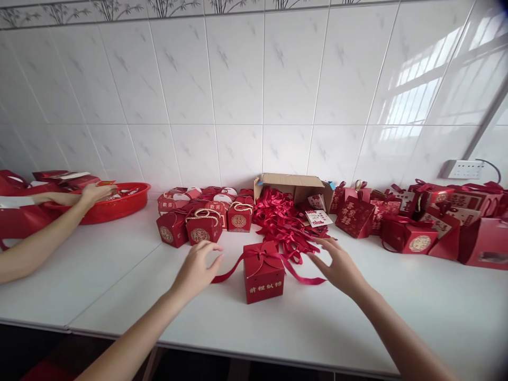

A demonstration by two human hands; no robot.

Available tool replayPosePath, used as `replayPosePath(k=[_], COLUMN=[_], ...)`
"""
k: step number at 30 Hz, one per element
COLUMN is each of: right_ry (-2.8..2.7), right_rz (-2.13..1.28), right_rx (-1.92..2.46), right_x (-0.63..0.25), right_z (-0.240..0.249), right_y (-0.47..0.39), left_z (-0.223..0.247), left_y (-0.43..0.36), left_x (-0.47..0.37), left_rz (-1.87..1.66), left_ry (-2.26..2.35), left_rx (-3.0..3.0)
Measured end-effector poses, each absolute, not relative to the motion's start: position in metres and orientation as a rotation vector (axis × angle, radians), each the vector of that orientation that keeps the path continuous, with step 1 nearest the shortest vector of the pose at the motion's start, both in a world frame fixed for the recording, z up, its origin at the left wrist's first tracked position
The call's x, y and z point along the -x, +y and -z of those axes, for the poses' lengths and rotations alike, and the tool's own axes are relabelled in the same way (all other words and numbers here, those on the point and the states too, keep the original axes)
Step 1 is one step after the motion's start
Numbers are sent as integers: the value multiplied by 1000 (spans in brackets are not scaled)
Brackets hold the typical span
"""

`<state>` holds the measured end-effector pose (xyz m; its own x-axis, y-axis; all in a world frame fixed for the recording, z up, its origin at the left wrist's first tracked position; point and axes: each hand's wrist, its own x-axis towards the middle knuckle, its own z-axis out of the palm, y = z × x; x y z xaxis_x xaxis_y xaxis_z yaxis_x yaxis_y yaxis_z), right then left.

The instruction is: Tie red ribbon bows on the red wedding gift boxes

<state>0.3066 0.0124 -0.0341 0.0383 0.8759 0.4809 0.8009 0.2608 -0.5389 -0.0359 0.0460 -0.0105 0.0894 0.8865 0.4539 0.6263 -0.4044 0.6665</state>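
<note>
A red gift box (264, 278) with gold lettering on its front stands upright on the white table (190, 328) before me. A red ribbon (304, 278) is tied or crossed over its top, and its two tails spread out to the left and right. My left hand (200, 264) hovers beside the left tail, thumb and fingers apart. On the other side, my right hand (335, 264) is held above the end of the right tail, its fingers also spread. Neither hand appears to grip anything.
Behind the box lies a heap of red ribbons (278, 217) spilling from a cardboard box (296, 181). Small gift boxes (204, 227) cluster at back left, finished-looking red bags (355, 214) at right. At far left, another person's hand (95, 193) reaches into a red basin (119, 209).
</note>
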Motion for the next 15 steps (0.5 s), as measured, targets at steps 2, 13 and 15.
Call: replayPosePath(k=[2,13,15], right_ry=[-1874,-1808,-1704], right_rz=[-276,-568,-580], right_rx=[1346,1300,1377], right_x=[-282,-227,-229], right_z=[22,26,26], right_y=[19,30,26], left_z=[11,25,24], left_y=[45,46,46], left_x=[9,-34,-33], left_rz=[-1209,-1122,-1055], left_ry=[1416,1321,1326], left_rx=[-1999,-1657,-1592])
